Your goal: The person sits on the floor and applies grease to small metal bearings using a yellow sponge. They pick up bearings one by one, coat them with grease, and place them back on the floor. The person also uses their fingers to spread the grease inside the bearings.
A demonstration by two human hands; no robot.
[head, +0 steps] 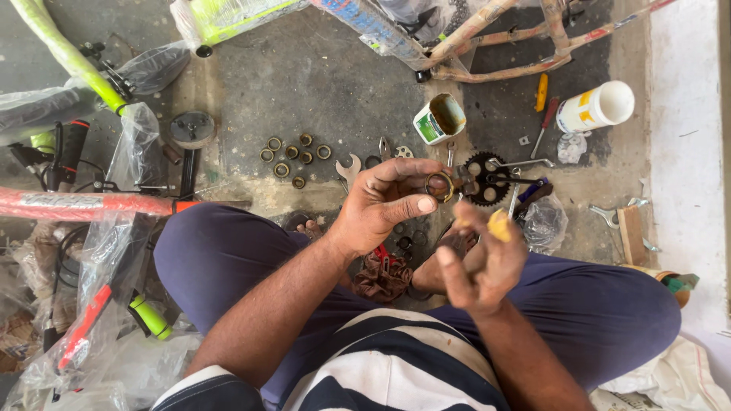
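My left hand (381, 205) pinches a small brass-coloured bearing ring (440, 186) between thumb and fingertips, held up over the floor. My right hand (480, 262) is just below and to the right of it, fingers curled, with a lump of yellow grease (499, 225) on a fingertip. The two hands are close but apart. Below them lie my crossed legs in dark blue trousers (228, 259).
Several loose bearing rings (293, 156) lie on the concrete floor. Nearby are an open grease tin (439, 119), a black chainring (483, 177), spanners (349, 169), screwdrivers (542, 122), a white tub (595, 107), a reddish rag (382, 278) and plastic-wrapped bicycle frames (76, 204).
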